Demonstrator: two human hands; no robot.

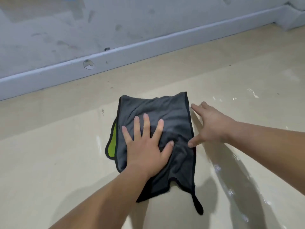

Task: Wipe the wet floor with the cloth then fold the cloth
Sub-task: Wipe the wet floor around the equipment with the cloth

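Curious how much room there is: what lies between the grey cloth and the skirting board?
Only bare beige floor with a few tiny dark specks lies between the cloth and the skirting board, as the head view shows.

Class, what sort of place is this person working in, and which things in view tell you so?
Probably a bare indoor room, perhaps unfinished or being renovated: a smooth beige floor with wet streaks, and a chipped baseboard running along a scuffed, stained wall.
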